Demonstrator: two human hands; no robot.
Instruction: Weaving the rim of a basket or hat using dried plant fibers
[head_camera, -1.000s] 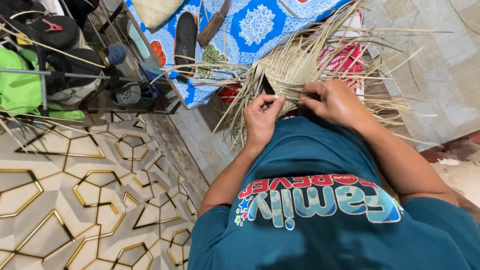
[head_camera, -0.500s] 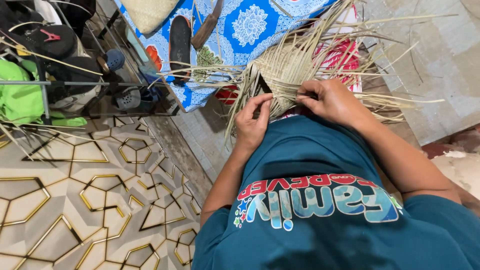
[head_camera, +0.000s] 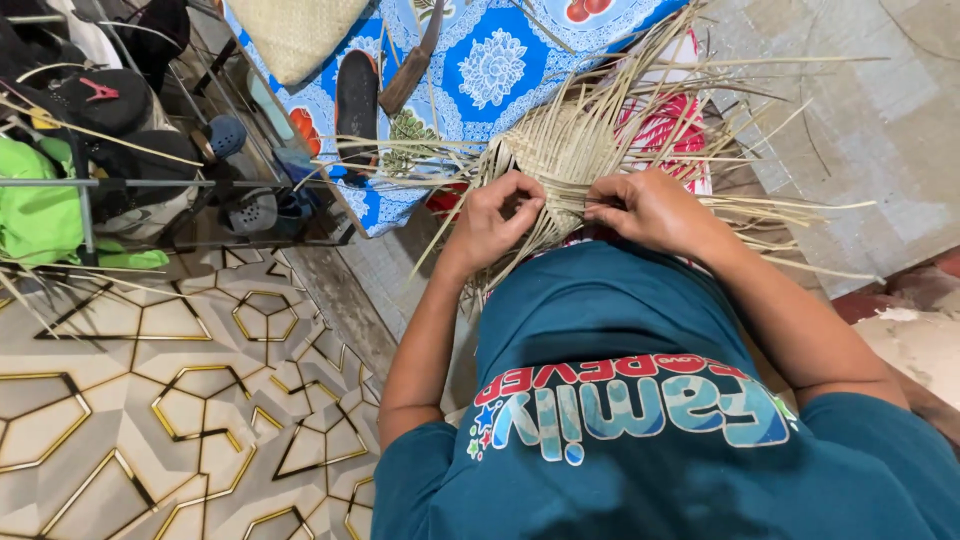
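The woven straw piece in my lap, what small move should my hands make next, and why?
Probably pull the strip pinched by the right hand snug against the woven straw piece. Both hands sit at its near edge, the left hand pressing the weave, and many loose strips fan out unwoven, so that edge looks unfinished.

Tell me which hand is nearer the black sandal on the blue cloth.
Left. The left hand grips the woven straw piece on the side toward the black sandal, below and right of it. The right hand holds the weave farther right, across the piece from the sandal.
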